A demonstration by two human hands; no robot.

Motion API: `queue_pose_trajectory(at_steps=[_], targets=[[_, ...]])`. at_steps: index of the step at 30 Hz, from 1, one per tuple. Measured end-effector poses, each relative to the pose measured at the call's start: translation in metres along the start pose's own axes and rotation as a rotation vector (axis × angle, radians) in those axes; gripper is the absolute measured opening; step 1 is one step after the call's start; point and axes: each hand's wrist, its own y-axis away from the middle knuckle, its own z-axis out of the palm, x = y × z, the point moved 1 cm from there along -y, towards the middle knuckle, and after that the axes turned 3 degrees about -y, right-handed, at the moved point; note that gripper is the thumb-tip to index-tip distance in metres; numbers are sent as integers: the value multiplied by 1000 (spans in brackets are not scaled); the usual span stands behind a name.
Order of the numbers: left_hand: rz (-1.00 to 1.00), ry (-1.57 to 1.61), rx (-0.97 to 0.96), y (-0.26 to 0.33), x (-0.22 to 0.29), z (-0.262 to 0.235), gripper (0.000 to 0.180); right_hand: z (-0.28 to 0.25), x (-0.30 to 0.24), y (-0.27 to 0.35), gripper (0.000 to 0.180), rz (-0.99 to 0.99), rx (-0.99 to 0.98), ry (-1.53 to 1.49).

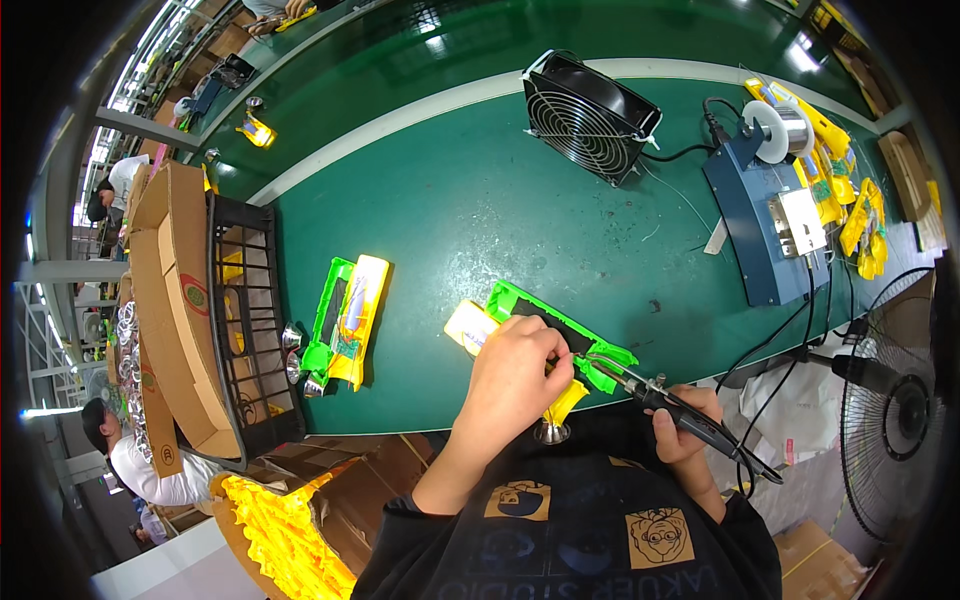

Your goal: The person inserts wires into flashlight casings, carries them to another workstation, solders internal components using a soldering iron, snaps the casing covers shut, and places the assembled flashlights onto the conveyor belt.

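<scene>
My right hand (688,425) is closed round the black handle of a soldering iron (700,422). The iron's metal tip end reaches left to my left hand (518,368), whose thumb and fingers are pinched together; what they hold is hidden. Beneath both lies a green plastic housing (545,308) with a dark inside. A yellow plastic housing (468,328) shows to the left of my left hand, and another yellow part (566,400) with a silvery reflector cup (551,432) pokes out below it. My fingers cover the spot where the tip meets the work.
Left on the green table (430,220) lies another green and yellow housing pair (345,320), beside a black basket (245,330). A black fan (590,115) stands at the back. A blue soldering station (755,220) with a solder spool (780,130) is right, its cable running to the iron.
</scene>
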Motion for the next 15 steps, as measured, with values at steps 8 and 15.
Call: queue_pose_trajectory(at_steps=[8, 15], targets=[[4, 10, 7, -1, 0, 2, 6, 2, 1, -3, 24, -7, 2, -28], [-4, 12, 5, -1, -1, 1, 7, 1, -1, -3, 24, -13, -14, 10]])
